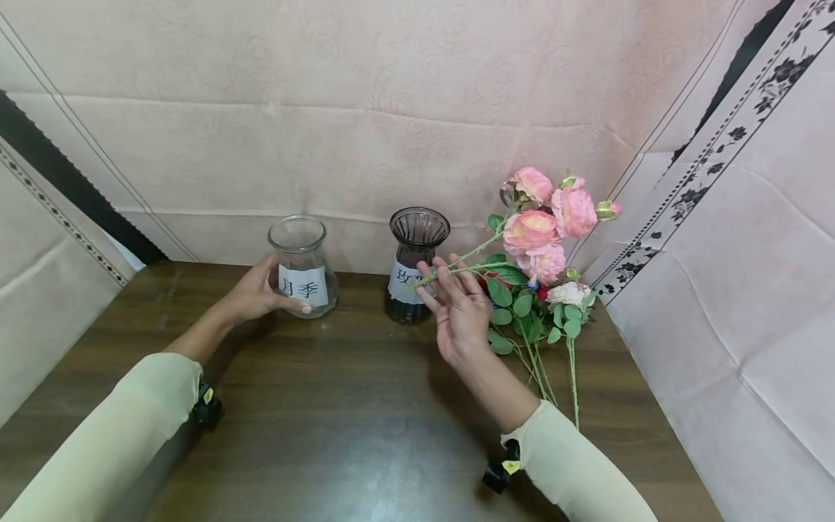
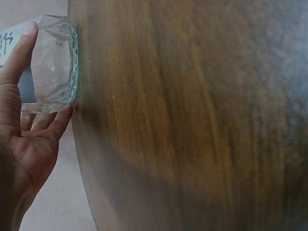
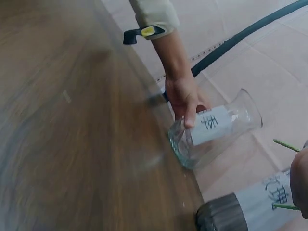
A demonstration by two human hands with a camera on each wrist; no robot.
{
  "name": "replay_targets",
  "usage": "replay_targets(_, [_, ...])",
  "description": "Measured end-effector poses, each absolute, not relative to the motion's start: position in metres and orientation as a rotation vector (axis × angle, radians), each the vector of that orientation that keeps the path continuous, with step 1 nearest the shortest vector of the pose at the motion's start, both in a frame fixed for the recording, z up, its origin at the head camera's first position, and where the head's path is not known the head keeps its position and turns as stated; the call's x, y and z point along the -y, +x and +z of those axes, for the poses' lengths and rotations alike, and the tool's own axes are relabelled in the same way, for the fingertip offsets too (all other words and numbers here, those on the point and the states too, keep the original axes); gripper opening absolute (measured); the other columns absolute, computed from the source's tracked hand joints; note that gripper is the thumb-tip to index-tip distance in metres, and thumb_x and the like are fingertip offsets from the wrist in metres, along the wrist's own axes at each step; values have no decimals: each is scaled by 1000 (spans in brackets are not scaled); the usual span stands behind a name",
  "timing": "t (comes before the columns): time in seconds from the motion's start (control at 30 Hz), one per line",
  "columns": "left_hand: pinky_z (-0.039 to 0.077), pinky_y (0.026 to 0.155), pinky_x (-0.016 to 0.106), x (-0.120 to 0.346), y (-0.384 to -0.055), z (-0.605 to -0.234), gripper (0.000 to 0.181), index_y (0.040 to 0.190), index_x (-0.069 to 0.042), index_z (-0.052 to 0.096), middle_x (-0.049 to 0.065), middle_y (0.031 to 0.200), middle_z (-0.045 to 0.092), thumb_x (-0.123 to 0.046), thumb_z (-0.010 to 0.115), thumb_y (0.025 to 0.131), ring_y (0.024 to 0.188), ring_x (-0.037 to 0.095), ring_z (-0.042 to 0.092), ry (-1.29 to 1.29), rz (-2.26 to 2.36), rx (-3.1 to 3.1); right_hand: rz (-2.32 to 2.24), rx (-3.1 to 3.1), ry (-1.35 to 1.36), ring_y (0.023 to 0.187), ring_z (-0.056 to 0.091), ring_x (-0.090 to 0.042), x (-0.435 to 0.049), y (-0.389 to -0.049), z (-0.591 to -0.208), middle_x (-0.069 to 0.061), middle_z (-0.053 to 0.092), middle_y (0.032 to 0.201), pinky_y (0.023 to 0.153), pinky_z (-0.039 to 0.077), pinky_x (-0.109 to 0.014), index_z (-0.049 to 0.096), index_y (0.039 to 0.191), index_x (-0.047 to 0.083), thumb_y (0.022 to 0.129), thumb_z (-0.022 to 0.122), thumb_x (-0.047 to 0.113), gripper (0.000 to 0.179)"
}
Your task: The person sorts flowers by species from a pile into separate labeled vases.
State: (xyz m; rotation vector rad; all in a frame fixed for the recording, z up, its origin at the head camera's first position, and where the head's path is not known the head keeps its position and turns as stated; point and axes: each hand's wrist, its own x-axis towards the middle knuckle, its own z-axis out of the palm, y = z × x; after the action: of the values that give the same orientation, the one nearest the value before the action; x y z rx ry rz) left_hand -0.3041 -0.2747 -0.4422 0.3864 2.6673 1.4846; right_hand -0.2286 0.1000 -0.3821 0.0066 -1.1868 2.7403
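While gripping a clear flare-mouthed glass vase (image 1: 306, 260) w/ the L hand (image 1: 261, 291), thumb across front, held long thin green stems (image 1: 485, 246) of ruffled pink fabric-looking flowers (image 1: 535, 230) in the R hand (image 1: 464, 319), fingers spread.

Head view: had the clear vase upright on the brown wood-grain table (image 1: 326, 406), nr far edge, L of a smoky-grey ribbed glass vase (image 1: 420, 230). Judged best to gather stems into one firm pinch, carry tips above both rims, and lift blooms free of the leaves below; also to brace the clear vase w/ light, even pressure. Read 月季 on its white paper label (image 1: 306, 286), 月 partly cut off. Made out approx. 玫 on the grey vase's white paper label (image 1: 402, 281), remainder hidden.

L wrist view: saw L thumb over the label, other fingers round the far side; prob. wise to grip low, nr the heavy-looking faceted base. Caught only part of a character, unreadable alone.

R wrist view: saw two stem ends jutting out well apart, R hand mostly cropped; prob. worth closing that gap vs. snagging. Read 季 again, plus 瑰 on the grey vase. Spotted no brand.
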Motion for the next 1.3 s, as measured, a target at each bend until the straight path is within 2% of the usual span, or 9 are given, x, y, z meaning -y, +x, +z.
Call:
replay_targets(0.13, [47,122,60,275,-305,-443,118,175,-15,30,20,155,61,-20,104,83,142,43,62,388,1498,-2651,2741,1155,15,117,85,-24,-88,-229,-376,-3,82,127,102,66,-50,64,148,6,113,66,4,36])
replay_targets(0.2, [47,122,61,274,-306,-444,118,176,-14,30,21,155,61,-19,103,83,142,44,62,386,1500,-2651,2741,1140,25,119,84,-24,-82,-229,-373,-3,82,128,106,63,-53,63,152,6,113,66,5,39])
replay_targets(0.43, [49,121,61,276,-306,-445,119,177,-16,29,22,156,61,-17,103,83,142,44,62,387,1504,-2656,2755,1092,55,125,81,-28,-61,-231,-363,-18,76,147,112,57,-61,57,159,2,113,67,5,47])
replay_targets(0.6, [49,121,61,276,-307,-446,119,177,-15,28,22,156,61,-17,103,84,142,45,62,397,1497,-2659,2734,1096,92,130,79,-33,-47,-235,-357,-18,78,143,115,55,-64,60,157,1,113,67,6,45])
replay_targets(0.8, [48,122,61,276,-308,-446,119,177,-14,28,22,156,61,-20,103,84,142,44,62,385,1483,-2655,2731,1094,100,132,78,-34,-31,-239,-350,-24,72,152,114,57,-62,62,157,2,112,70,8,46])
replay_targets(1.0, [49,119,59,276,-305,-445,117,175,-13,31,22,154,62,-22,104,83,140,43,63,382,1468,-2667,2722,1123,125,134,76,-36,-18,-242,-344,-17,77,146,113,59,-59,64,157,5,112,72,11,46])
replay_targets(1.3, [48,120,60,274,-304,-442,116,174,-13,33,20,154,61,-23,104,83,141,42,61,352,1456,-2681,2707,1141,169,134,77,-34,-7,-249,-337,-23,71,154,112,61,-54,69,153,10,111,74,14,43])
